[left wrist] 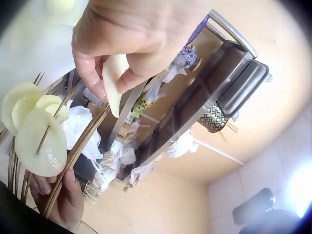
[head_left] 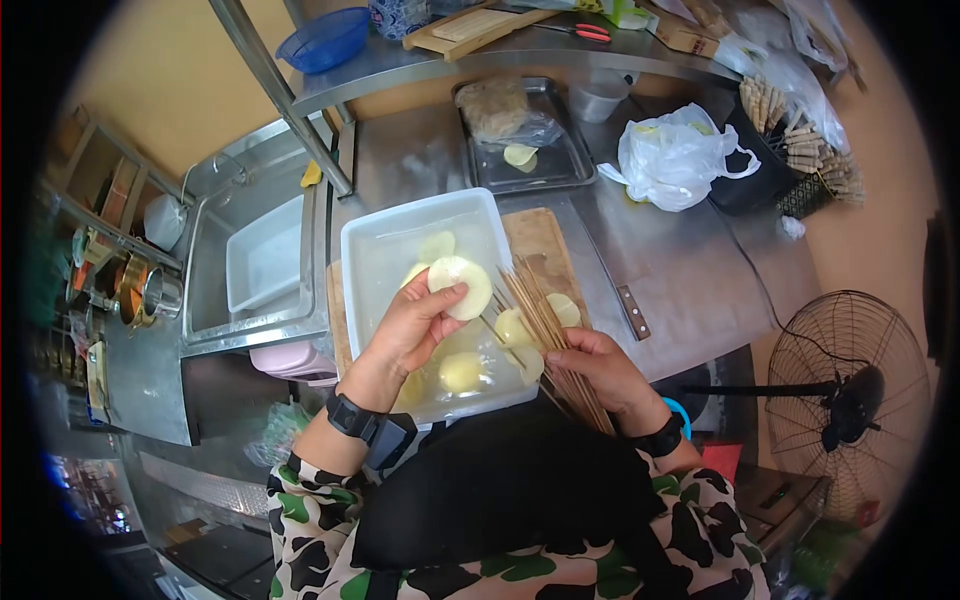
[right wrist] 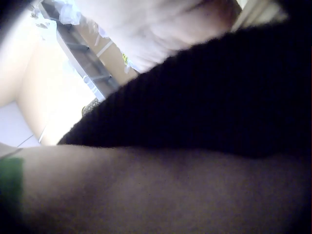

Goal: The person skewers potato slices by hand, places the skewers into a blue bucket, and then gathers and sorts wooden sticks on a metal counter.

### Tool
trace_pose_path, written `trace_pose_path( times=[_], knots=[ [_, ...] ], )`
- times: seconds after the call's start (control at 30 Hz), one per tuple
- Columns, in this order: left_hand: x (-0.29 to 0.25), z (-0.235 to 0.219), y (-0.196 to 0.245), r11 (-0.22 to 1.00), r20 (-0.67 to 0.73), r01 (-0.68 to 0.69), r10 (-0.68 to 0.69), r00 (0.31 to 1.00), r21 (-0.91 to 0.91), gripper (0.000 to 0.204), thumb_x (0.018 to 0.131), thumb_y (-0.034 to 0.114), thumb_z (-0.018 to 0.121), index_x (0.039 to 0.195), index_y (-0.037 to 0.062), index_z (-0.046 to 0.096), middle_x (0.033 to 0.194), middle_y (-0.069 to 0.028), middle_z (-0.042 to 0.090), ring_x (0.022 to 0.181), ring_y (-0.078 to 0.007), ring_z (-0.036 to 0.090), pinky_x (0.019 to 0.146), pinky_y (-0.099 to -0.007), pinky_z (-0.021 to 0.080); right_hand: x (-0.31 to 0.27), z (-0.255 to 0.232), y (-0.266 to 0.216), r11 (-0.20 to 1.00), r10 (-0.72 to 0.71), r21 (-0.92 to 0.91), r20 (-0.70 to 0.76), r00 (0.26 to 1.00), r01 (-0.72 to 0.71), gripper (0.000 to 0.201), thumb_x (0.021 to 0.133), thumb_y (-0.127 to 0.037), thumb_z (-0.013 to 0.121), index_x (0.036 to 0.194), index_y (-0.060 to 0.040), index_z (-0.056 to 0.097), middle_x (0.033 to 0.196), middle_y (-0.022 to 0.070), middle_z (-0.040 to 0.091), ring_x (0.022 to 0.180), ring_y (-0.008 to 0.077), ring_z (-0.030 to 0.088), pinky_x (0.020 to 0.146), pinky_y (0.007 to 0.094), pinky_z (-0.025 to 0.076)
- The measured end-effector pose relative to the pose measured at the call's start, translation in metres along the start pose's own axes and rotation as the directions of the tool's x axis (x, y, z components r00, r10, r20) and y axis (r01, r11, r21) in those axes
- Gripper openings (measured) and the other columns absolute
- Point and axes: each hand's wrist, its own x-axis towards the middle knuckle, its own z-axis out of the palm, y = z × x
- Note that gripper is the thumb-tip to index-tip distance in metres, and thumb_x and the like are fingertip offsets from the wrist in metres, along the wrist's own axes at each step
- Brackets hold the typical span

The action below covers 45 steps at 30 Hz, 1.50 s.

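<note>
My left hand (head_left: 408, 330) pinches a round, pale potato slice (head_left: 464, 284) between thumb and fingers, above a white basin (head_left: 352, 240) of water. In my right hand (head_left: 608, 372) is a bundle of thin bamboo skewers (head_left: 540, 305), gripped near the basin's right side. Several potato slices (left wrist: 41, 141) hang on skewers at the bundle's side in the left wrist view. A peeled potato (head_left: 461, 372) and other slices lie in the basin. The right wrist view shows mostly dark cloth and part of a hand (right wrist: 170, 24).
Under the basin lies a wooden cutting board (head_left: 545, 235). A knife (head_left: 633, 312) rests on the steel counter to the right. Farther back are a black tray (head_left: 560, 175), a white plastic bag (head_left: 665, 160) and a raised shelf (head_left: 420, 80). A sink (head_left: 205, 290) stands left, a fan (head_left: 850, 400) right.
</note>
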Motion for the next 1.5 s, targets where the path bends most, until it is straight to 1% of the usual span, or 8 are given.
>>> trace_pose_path(
  times=[0.2,0.3,0.53,0.73,1.03,1.13,1.33,1.5],
  knots=[
    [0.002,0.002,-0.005,0.998,-0.079,-0.003,0.007,0.997,0.058,0.027,0.087,0.005,0.058,0.114,0.0047,0.052,0.106,-0.0065,0.061,0.093,-0.0151,0.063,0.075,-0.0245,0.056,-0.001,0.000,-0.001,0.978,-0.101,-0.181,0.008,0.995,0.101,0.013,0.085,-0.014,0.063,0.090,-0.0032,0.059,0.073,-0.0042,0.055,0.061,0.0017,0.048,0.053,0.0167,0.037],
    [0.002,0.004,-0.006,0.995,-0.086,-0.029,0.037,0.996,0.092,0.028,0.087,0.005,0.058,0.114,0.0045,0.052,0.105,-0.0063,0.061,0.092,-0.0148,0.063,0.074,-0.0242,0.056,-0.005,0.003,-0.009,0.980,-0.044,-0.193,0.011,0.999,0.045,0.011,0.083,-0.012,0.064,0.086,-0.0040,0.057,0.074,-0.0040,0.055,0.064,0.0018,0.049,0.057,0.0170,0.039],
    [0.004,0.004,-0.004,0.976,-0.091,-0.134,0.151,0.984,0.172,0.027,0.087,0.005,0.058,0.114,0.0036,0.051,0.103,-0.0054,0.061,0.091,-0.0137,0.062,0.073,-0.0232,0.055,-0.006,0.007,-0.010,0.973,-0.024,-0.230,0.055,0.998,0.036,0.011,0.083,-0.012,0.065,0.082,-0.0047,0.056,0.066,-0.0050,0.052,0.055,0.0014,0.044,0.050,0.0169,0.035],
    [0.004,0.000,-0.006,0.975,-0.164,-0.170,0.192,0.968,0.142,0.025,0.088,0.009,0.059,0.112,0.0061,0.052,0.098,-0.0028,0.062,0.078,-0.0074,0.061,0.058,-0.0166,0.051,-0.007,0.009,-0.011,0.962,-0.043,-0.267,0.058,0.997,0.057,0.010,0.083,-0.010,0.065,0.082,-0.0041,0.056,0.066,-0.0047,0.051,0.054,0.0016,0.044,0.049,0.0170,0.035],
    [0.000,0.004,-0.006,0.978,-0.110,-0.122,0.141,0.984,0.168,0.028,0.087,0.006,0.059,0.113,0.0067,0.050,0.097,-0.0015,0.062,0.077,-0.0063,0.060,0.057,-0.0158,0.049,-0.008,0.009,-0.009,0.956,-0.031,-0.290,0.067,0.997,0.050,0.014,0.080,-0.014,0.067,0.084,-0.0036,0.059,0.072,-0.0041,0.055,0.062,0.0018,0.048,0.054,0.0172,0.038],
    [0.000,0.001,-0.012,0.992,-0.016,-0.077,0.079,0.997,0.096,0.027,0.087,0.005,0.059,0.113,0.0065,0.050,0.097,-0.0008,0.062,0.077,-0.0055,0.060,0.056,-0.0158,0.048,-0.008,0.009,-0.009,0.955,-0.030,-0.292,0.083,0.996,0.053,0.014,0.080,-0.014,0.067,0.084,-0.0036,0.059,0.072,-0.0039,0.055,0.063,0.0019,0.048,0.055,0.0175,0.038],
    [-0.015,0.022,-0.020,0.905,-0.008,-0.124,0.139,0.990,0.408,0.028,0.087,0.005,0.059,0.113,0.0048,0.049,0.095,-0.0013,0.061,0.080,-0.0070,0.059,0.060,-0.0187,0.048,-0.008,0.009,-0.009,0.928,-0.073,-0.361,0.073,0.995,0.095,0.017,0.080,-0.015,0.067,0.086,-0.0019,0.060,0.075,-0.0023,0.056,0.067,0.0029,0.050,0.058,0.0186,0.041],
    [-0.017,0.018,-0.017,0.799,0.024,-0.298,0.335,0.942,0.523,0.027,0.088,0.006,0.059,0.114,0.0022,0.054,0.094,-0.0011,0.062,0.081,-0.0082,0.059,0.063,-0.0227,0.049,-0.010,0.012,-0.015,0.904,-0.080,-0.415,0.070,0.994,0.102,0.017,0.080,-0.015,0.067,0.086,-0.0014,0.059,0.076,-0.0016,0.057,0.069,0.0037,0.051,0.061,0.0196,0.042]
  ],
)
